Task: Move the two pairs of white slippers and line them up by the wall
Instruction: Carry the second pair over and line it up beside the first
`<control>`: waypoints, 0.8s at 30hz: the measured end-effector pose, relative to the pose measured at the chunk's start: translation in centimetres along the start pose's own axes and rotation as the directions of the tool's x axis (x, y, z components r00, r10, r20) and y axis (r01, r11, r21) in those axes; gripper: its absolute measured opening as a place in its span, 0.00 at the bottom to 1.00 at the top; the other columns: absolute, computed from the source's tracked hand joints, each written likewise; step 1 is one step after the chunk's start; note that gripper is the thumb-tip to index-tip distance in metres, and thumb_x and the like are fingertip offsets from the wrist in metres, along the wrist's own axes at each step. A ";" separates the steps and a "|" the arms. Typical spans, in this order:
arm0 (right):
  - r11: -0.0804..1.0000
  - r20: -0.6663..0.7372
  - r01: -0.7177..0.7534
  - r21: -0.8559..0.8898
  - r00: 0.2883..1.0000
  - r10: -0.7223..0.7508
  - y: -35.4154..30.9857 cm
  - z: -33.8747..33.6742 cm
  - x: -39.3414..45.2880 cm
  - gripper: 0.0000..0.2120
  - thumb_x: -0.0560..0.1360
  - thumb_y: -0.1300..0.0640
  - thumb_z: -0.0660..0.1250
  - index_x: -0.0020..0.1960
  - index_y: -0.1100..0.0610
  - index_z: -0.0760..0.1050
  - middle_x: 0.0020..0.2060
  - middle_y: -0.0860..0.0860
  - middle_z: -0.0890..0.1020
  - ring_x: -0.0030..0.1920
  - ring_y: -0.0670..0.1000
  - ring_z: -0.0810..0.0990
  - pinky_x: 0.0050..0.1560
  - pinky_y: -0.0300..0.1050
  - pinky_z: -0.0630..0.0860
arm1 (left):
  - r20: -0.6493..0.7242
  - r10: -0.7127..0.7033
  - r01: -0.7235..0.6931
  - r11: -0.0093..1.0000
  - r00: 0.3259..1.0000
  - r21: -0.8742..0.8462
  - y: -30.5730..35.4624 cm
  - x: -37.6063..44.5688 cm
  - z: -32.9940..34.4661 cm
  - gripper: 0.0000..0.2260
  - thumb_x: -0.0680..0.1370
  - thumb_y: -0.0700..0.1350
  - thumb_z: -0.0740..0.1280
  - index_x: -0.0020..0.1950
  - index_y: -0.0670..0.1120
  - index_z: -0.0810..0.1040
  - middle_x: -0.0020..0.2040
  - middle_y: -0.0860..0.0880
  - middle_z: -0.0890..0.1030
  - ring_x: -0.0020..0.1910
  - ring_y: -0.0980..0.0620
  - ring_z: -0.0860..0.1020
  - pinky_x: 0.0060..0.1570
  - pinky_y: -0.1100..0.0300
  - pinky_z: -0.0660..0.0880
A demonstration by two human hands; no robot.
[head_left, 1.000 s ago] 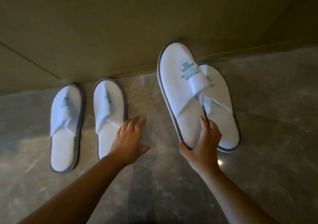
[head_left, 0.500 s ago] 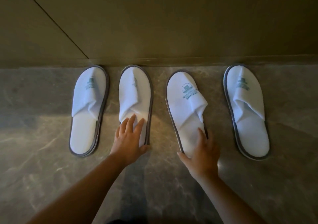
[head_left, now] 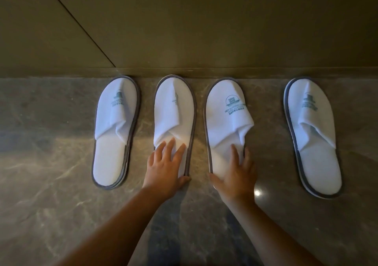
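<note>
Several white slippers with grey soles and a green logo lie on the floor, toes against the wall [head_left: 204,30]. From the left: the first slipper [head_left: 114,130], the second slipper [head_left: 173,114], the third slipper [head_left: 225,122] tilted slightly, and the fourth slipper [head_left: 313,134] set apart at the right. My left hand [head_left: 165,167] lies flat on the heel of the second slipper, fingers spread. My right hand [head_left: 235,173] rests on the heel of the third slipper, thumb along its left edge.
The floor [head_left: 51,194] is glossy grey-brown marble. A dark skirting strip [head_left: 266,72] runs along the foot of the brownish wall. A wider gap separates the third and fourth slippers.
One second ago my right hand held two slippers together in the air. The fourth slipper now lies alone at the right, the third lies near the second, and both hands press on heels.
</note>
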State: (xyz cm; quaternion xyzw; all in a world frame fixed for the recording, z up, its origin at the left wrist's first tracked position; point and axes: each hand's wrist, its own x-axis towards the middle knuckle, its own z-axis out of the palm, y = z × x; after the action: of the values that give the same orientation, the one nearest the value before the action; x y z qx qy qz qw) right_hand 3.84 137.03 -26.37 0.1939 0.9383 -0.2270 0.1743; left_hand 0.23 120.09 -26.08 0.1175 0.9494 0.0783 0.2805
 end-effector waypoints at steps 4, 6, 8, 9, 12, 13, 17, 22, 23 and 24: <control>0.999 -0.017 -0.032 0.030 0.999 0.032 -0.4 -0.2 0.4 0.43 0.64 0.43 0.70 0.71 0.52 0.51 0.72 0.60 0.54 0.69 0.61 0.57 0.65 0.55 0.64 | 0.005 0.002 -0.002 1.000 1.000 0.005 0.0 0.1 -0.1 0.38 0.71 0.60 0.63 0.72 0.54 0.44 0.76 0.47 0.45 0.74 0.43 0.43 0.72 0.43 0.49; 0.998 -0.032 -0.038 0.050 0.999 0.040 -0.6 -0.2 0.6 0.42 0.64 0.44 0.71 0.70 0.52 0.52 0.72 0.61 0.55 0.69 0.62 0.58 0.65 0.56 0.63 | 0.003 -0.005 0.005 1.000 1.000 0.005 0.0 0.1 0.0 0.37 0.71 0.60 0.63 0.72 0.54 0.44 0.77 0.47 0.45 0.75 0.43 0.43 0.72 0.43 0.48; 0.998 -0.029 -0.040 0.049 0.999 0.041 -0.8 -0.3 0.7 0.42 0.65 0.45 0.71 0.70 0.52 0.51 0.72 0.61 0.54 0.69 0.62 0.57 0.65 0.56 0.64 | 0.004 -0.008 0.008 1.000 1.000 0.009 0.0 0.1 0.0 0.37 0.71 0.60 0.62 0.72 0.53 0.44 0.77 0.47 0.45 0.75 0.43 0.43 0.72 0.43 0.48; 0.998 -0.023 -0.042 0.043 0.999 0.043 -0.8 -0.4 0.7 0.42 0.65 0.44 0.70 0.70 0.52 0.51 0.72 0.61 0.54 0.69 0.61 0.58 0.65 0.56 0.64 | 0.006 -0.006 0.006 1.000 1.000 0.012 0.0 0.1 0.0 0.37 0.71 0.60 0.62 0.72 0.53 0.44 0.77 0.47 0.45 0.75 0.43 0.43 0.72 0.44 0.48; 0.998 -0.008 -0.053 0.031 0.999 0.053 -0.8 -0.5 0.6 0.42 0.66 0.44 0.70 0.71 0.52 0.48 0.72 0.61 0.52 0.69 0.61 0.57 0.66 0.56 0.63 | 0.012 -0.010 0.010 1.000 1.000 0.024 0.1 0.0 -0.1 0.37 0.72 0.60 0.62 0.72 0.53 0.43 0.77 0.46 0.44 0.75 0.43 0.43 0.72 0.44 0.48; 0.998 -0.007 -0.057 0.027 0.998 0.058 -0.7 -0.6 0.6 0.42 0.66 0.44 0.69 0.71 0.52 0.48 0.72 0.61 0.52 0.69 0.61 0.57 0.66 0.55 0.63 | 0.013 -0.012 0.012 1.000 1.000 0.025 0.1 0.0 -0.1 0.38 0.72 0.60 0.62 0.72 0.53 0.43 0.77 0.46 0.44 0.75 0.43 0.42 0.72 0.44 0.48; 0.997 -0.019 -0.070 0.033 0.997 0.071 -0.4 -0.7 0.3 0.42 0.66 0.45 0.69 0.71 0.52 0.48 0.72 0.60 0.51 0.69 0.61 0.56 0.66 0.54 0.62 | 0.010 -0.010 0.010 1.000 1.000 0.015 0.2 0.0 -0.2 0.38 0.71 0.60 0.62 0.72 0.53 0.43 0.77 0.47 0.44 0.75 0.42 0.42 0.72 0.43 0.48; 0.999 -0.009 -0.033 0.038 0.999 0.034 -0.3 -0.5 0.7 0.42 0.67 0.45 0.68 0.71 0.52 0.45 0.72 0.61 0.50 0.70 0.61 0.54 0.68 0.56 0.61 | -0.005 -0.009 0.009 1.000 1.000 0.017 0.1 0.0 0.1 0.38 0.71 0.60 0.63 0.72 0.53 0.44 0.77 0.46 0.45 0.75 0.42 0.43 0.71 0.43 0.50; 0.999 -0.003 -0.033 0.043 0.999 0.033 -0.4 -0.5 0.8 0.43 0.68 0.45 0.68 0.71 0.52 0.45 0.72 0.61 0.50 0.70 0.61 0.54 0.68 0.56 0.60 | -0.005 -0.008 0.008 1.000 1.000 0.020 0.1 0.0 0.1 0.38 0.71 0.60 0.63 0.72 0.53 0.43 0.76 0.46 0.45 0.75 0.42 0.43 0.71 0.43 0.50; 0.998 0.000 -0.031 0.046 1.000 0.031 -0.4 -0.5 0.8 0.43 0.68 0.45 0.68 0.71 0.52 0.44 0.72 0.61 0.50 0.70 0.61 0.53 0.68 0.56 0.60 | -0.004 -0.008 0.008 1.000 1.000 0.021 0.1 0.0 0.1 0.38 0.71 0.60 0.63 0.72 0.53 0.43 0.76 0.46 0.45 0.75 0.42 0.43 0.71 0.43 0.49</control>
State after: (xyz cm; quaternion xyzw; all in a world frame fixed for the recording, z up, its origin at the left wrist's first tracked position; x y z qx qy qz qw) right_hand 2.86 137.15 -26.16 0.2126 0.9298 -0.2455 0.1729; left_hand 0.29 120.22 -26.15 0.1164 0.9511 0.0674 0.2779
